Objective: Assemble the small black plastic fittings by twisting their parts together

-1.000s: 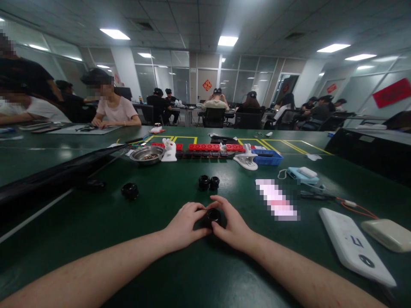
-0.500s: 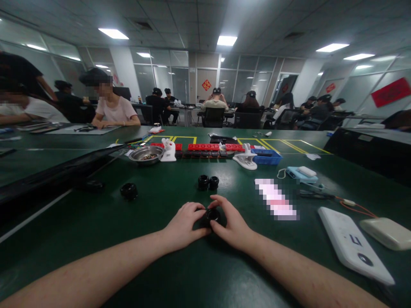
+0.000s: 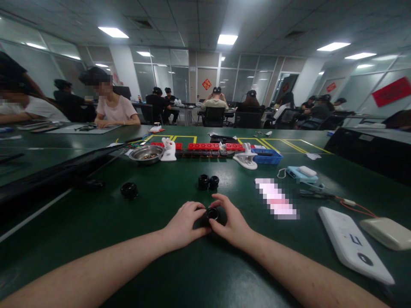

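Note:
Between my hands a black round fitting [image 3: 212,213] with a hole in its top sits low over the green table. My left hand [image 3: 185,223] closes on its left side, fingers and thumb around it. From the right, my right hand [image 3: 231,222] curves its thumb and forefinger around the fitting's upper rim. Just beyond my hands stand a larger black round fitting [image 3: 203,182] and a smaller one [image 3: 214,183], side by side. Another black round fitting [image 3: 129,190] stands off to the left. The fitting's lower part is hidden by my fingers.
At the back are a metal bowl [image 3: 147,155] with small parts, white clamps [image 3: 246,157], a red strip [image 3: 202,146] and a blue tray [image 3: 266,157]. A white device [image 3: 355,244] and a blurred phone lie right. A black bar [image 3: 54,169] crosses the left side.
My right thumb and fingers have shifted slightly around the fitting's rim, and more of its top ring shows. My left hand stays nearly still.

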`<action>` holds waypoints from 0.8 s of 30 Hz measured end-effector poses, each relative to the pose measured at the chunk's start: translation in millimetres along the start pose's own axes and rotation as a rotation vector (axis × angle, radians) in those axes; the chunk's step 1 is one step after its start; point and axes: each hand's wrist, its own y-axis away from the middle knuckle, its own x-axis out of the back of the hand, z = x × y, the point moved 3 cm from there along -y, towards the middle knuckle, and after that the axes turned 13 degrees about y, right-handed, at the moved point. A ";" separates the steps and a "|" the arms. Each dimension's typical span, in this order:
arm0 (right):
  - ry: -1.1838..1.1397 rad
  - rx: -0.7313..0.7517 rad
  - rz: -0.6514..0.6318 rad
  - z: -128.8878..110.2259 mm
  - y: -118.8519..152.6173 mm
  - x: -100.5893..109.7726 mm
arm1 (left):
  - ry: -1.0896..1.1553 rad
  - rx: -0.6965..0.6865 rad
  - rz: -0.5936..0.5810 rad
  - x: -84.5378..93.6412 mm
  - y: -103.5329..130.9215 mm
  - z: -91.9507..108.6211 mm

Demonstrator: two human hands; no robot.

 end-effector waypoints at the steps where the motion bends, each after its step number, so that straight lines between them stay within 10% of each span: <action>1: -0.011 0.031 -0.016 -1.3 0.8 0.3 | 0.001 0.000 0.001 0.1 0.0 -0.2; 24: 0.085 -0.020 0.044 1.1 -0.6 0.3 | 0.003 -0.018 0.010 -0.6 -0.1 0.3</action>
